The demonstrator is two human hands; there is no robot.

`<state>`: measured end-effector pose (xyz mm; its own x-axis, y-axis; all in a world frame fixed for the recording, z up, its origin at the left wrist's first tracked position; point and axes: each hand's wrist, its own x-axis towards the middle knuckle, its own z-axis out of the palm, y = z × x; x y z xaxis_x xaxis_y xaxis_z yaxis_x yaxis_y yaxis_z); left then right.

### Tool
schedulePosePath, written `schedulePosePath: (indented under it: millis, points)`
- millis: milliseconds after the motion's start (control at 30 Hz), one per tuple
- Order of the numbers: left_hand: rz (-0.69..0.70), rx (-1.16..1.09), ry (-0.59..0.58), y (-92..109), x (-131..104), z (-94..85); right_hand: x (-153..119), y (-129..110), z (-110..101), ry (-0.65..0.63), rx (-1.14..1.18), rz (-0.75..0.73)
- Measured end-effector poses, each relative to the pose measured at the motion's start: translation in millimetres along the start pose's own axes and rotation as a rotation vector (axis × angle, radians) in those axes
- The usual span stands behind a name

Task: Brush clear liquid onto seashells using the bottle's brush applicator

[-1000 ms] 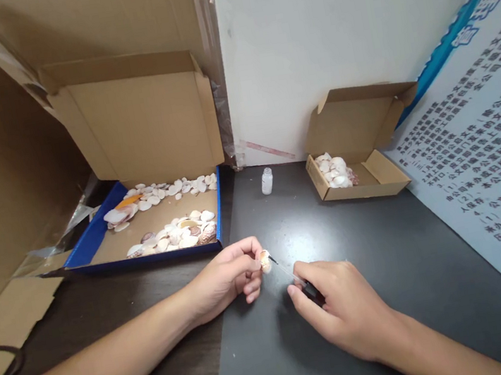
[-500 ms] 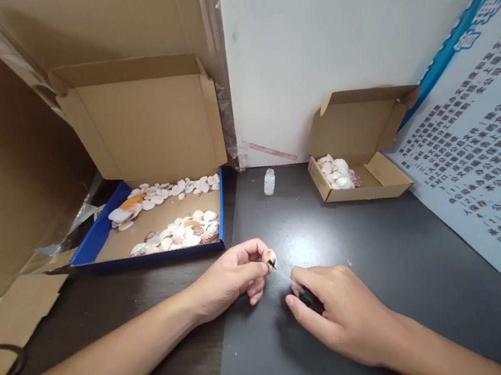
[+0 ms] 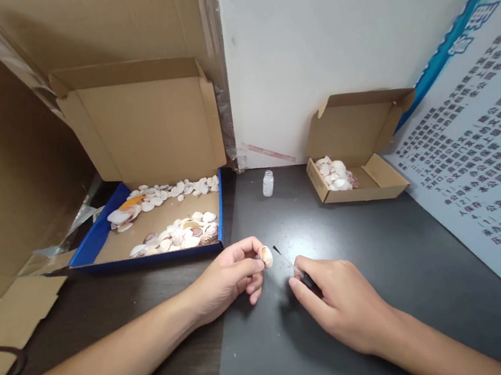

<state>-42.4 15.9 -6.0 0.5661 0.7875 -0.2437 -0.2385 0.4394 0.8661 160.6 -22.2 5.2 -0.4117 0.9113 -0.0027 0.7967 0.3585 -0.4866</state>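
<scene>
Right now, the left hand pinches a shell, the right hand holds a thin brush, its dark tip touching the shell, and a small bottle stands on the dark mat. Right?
Not quite: the dark tip of the thin brush is apart from the shell; the head view shows a gap between them. The left hand, right hand and small bottle are as you say.

I see the left forearm (image 3: 116,358) and the right forearm (image 3: 429,337) bare, both slim. The left hand (image 3: 228,282) and right hand (image 3: 344,303) are bare also, with slender fingers (image 3: 244,250).
</scene>
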Motion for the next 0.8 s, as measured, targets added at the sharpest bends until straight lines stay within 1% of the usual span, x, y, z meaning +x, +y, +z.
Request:
schedulePosePath:
  millis: [133,200,333,600,800]
  points:
    - [-0.005,-0.015,-0.012,-0.1,0.4,-0.4,-3.3,-2.4,-1.0,-0.071,0.092,-0.125]
    - [-0.008,-0.018,-0.016,0.2,0.5,-0.5,-3.8,-2.8,-0.1,-0.069,0.055,-0.109]
    - [-0.013,-0.025,-0.004,1.3,0.2,0.0,-2.2,-2.2,0.9,-0.026,-0.036,0.007]
    - [-0.026,-0.004,-0.030,0.8,0.7,-1.3,-5.8,-2.8,0.4,0.018,0.119,-0.109]
    - [-0.026,-0.009,-0.016,0.9,0.0,-0.3,-3.7,-2.6,0.3,-0.003,0.153,-0.095]
